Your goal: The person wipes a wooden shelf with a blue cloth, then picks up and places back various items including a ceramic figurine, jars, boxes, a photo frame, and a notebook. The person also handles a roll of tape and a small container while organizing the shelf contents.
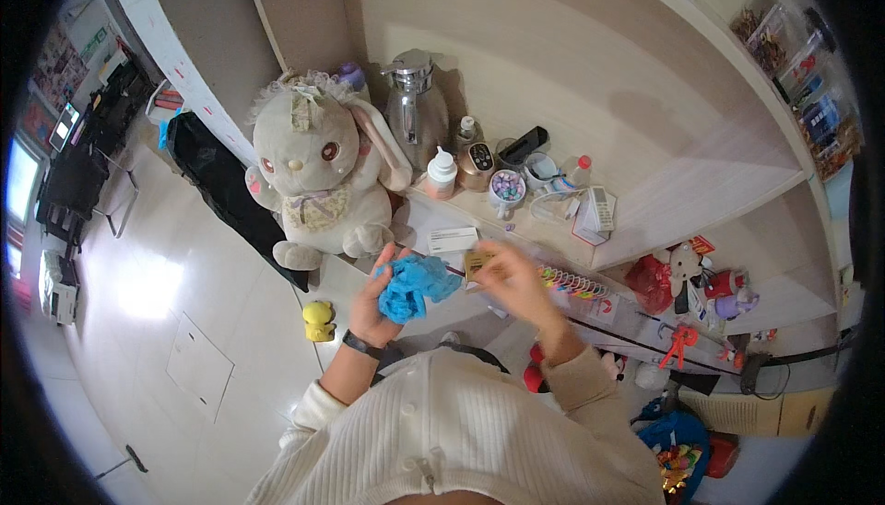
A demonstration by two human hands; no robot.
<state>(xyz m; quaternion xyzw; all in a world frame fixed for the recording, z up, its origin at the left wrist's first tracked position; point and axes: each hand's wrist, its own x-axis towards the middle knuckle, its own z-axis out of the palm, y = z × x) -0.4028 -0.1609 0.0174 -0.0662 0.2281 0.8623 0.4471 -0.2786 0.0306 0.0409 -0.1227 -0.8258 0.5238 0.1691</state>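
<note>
Blue crumpled material [413, 287], thin and bunched like plastic film or tissue, rests in my left hand [373, 304], whose palm and fingers are around its left side. My right hand [515, 280] is to the right of the bundle, apart from it, with fingers bent near a small gold-brown card or packet [478, 265]; whether the fingers touch it cannot be told. Behind my hands lies a white box or card with writing [453, 239]. A large plush rabbit [311, 173] sits at the back left, above my left hand.
On the shelf stand a metal thermos jug [417, 114], a white pump bottle [442, 173] and a mug of small purple pieces [507, 188]. Colourful spiral cords [574, 282] are at the shelf edge, right of my right hand. A yellow toy figure [319, 320] is at left.
</note>
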